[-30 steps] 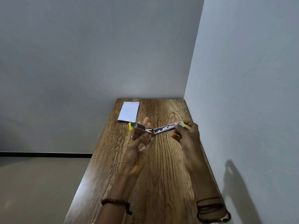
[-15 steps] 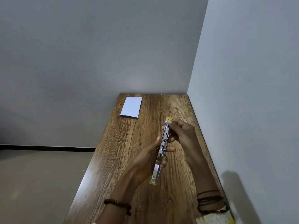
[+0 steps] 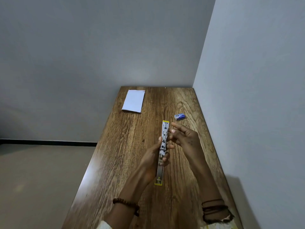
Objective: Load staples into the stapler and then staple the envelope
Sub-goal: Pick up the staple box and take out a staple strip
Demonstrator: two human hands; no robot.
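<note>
Gripping the opened-flat stapler point(image 3: 162, 151) mid-length, left hand point(image 3: 152, 160) (thumb up); right hand point(image 3: 184, 138) released, fingers spread beside it.

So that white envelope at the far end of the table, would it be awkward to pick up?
Probably a little. The envelope lies flat on the wooden table, so fingers would likely need to slide it or lift an edge. It looks thin, so likely light and floppy.

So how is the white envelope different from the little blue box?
The envelope is white, flat and far bigger; the little blue box is blue, small and chunky. The envelope lies at the table's far left corner; the box sits nearer the right hand. Both rest untouched on the wooden table.
</note>
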